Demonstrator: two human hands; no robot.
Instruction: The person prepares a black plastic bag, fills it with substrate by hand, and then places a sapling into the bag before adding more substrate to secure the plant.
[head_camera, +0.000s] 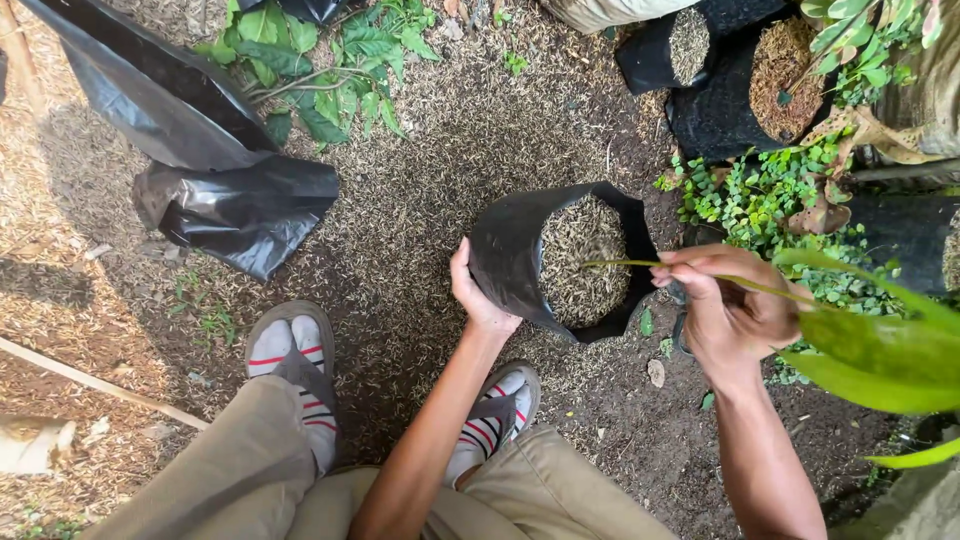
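Left hand (478, 300) gripping grow bag (510, 250) rim (upright), right hand (725, 300) pinching seedling stem (640, 265)

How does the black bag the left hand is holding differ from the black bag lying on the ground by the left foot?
The held grow bag stands open and rounded, filled with husk mix; the loose bag lies collapsed and crumpled, with no fill showing. The left hand steadies the held bag's side, and the right hand brings a green cutting over it; nothing touches the loose bag. Both are black plastic.
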